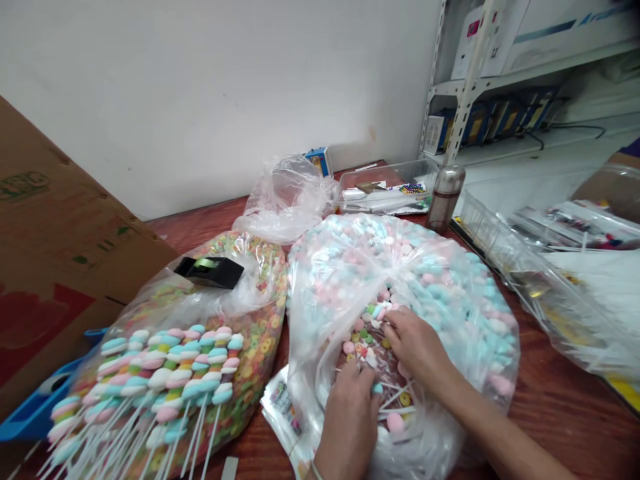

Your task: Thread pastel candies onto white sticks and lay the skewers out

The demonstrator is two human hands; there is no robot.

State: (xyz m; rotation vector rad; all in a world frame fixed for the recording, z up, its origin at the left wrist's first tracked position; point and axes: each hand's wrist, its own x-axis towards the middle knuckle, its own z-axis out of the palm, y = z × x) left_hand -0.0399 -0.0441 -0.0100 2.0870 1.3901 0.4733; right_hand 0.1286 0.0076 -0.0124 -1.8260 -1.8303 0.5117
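Clear bag (306, 360) of pink/blue marshmallow pops (395, 422), top open.

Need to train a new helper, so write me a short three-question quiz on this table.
1. True or false: the tape dispenser rests on the cereal bag.
2. What do the left hand and the right hand touch? A) the marshmallow bag B) the cardboard box C) the tape dispenser
3. What shiny metal thing stands upright behind the marshmallow bag?

Key: 1. True. 2. A. 3. A steel flask.
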